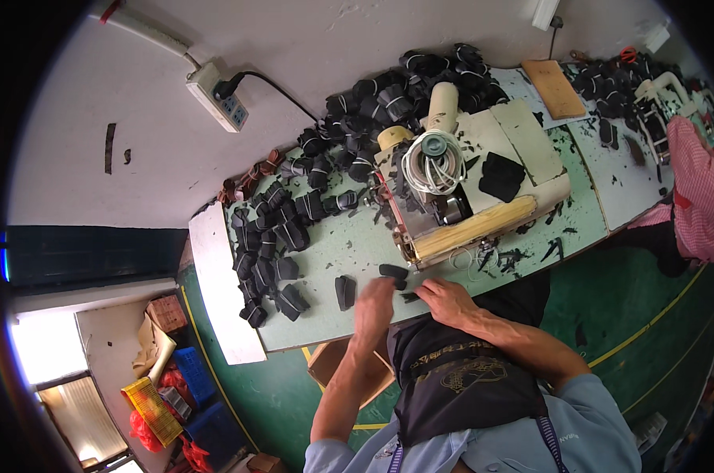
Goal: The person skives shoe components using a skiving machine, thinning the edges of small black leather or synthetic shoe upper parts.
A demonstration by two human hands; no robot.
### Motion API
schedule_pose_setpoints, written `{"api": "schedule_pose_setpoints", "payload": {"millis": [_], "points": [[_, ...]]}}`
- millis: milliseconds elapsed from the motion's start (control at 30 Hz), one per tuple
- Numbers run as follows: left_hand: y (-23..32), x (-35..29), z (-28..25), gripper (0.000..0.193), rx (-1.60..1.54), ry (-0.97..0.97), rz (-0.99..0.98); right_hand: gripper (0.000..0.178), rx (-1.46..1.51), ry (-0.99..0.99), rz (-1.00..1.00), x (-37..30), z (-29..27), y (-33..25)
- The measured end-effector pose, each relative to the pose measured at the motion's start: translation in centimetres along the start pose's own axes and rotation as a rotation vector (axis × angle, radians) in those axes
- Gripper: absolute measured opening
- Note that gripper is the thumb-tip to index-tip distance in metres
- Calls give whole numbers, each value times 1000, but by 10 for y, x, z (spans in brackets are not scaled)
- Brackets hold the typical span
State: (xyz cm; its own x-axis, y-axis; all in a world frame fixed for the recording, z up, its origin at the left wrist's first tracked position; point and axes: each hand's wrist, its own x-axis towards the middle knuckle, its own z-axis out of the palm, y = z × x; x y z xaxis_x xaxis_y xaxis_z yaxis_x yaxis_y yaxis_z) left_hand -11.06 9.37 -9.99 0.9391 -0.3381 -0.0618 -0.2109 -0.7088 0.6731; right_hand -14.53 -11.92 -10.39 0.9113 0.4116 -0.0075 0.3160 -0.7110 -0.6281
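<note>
At the front edge of the green worktable, my left hand [373, 303] is curled closed, with its fingertips mostly hidden. Just beyond its fingers lie black strip-like pieces [392, 272]; I cannot tell whether the hand grips one. My right hand [447, 303] is bent inward with thumb and fingers pinched together at the edge, beside a small dark scrap [410, 297]. What it pinches is too small to make out. Left of my left hand stands a single black bundle [344, 292]. A cream-coloured machine [499, 201] sits right beyond my hands.
Banded black bundles [278, 229] pile up on the left and back of the table [333, 244]. Brown bundles [251, 175] lie by the wall. Coiled white cord [434, 164] rests on the machine. Below the edge is an open box [349, 366]. At right sits another person's pink sleeve [700, 189].
</note>
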Motion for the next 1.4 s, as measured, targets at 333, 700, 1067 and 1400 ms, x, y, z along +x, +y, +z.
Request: {"api": "schedule_pose_setpoints", "payload": {"millis": [333,700,1067,1400], "points": [[-16,43,-15,19,104,-6,-195,25,-56,14,51,-6,0,4],[-14,17,-9,23,172,-50,-41,33,930,-117,659,-2,9,7],[9,-32,17,19,-816,5,-677,33,1112,22,630,32,34,-24],[-40,-31,-30,41,337,333,-579,35,-311,44,-135,31,30,-24]]}}
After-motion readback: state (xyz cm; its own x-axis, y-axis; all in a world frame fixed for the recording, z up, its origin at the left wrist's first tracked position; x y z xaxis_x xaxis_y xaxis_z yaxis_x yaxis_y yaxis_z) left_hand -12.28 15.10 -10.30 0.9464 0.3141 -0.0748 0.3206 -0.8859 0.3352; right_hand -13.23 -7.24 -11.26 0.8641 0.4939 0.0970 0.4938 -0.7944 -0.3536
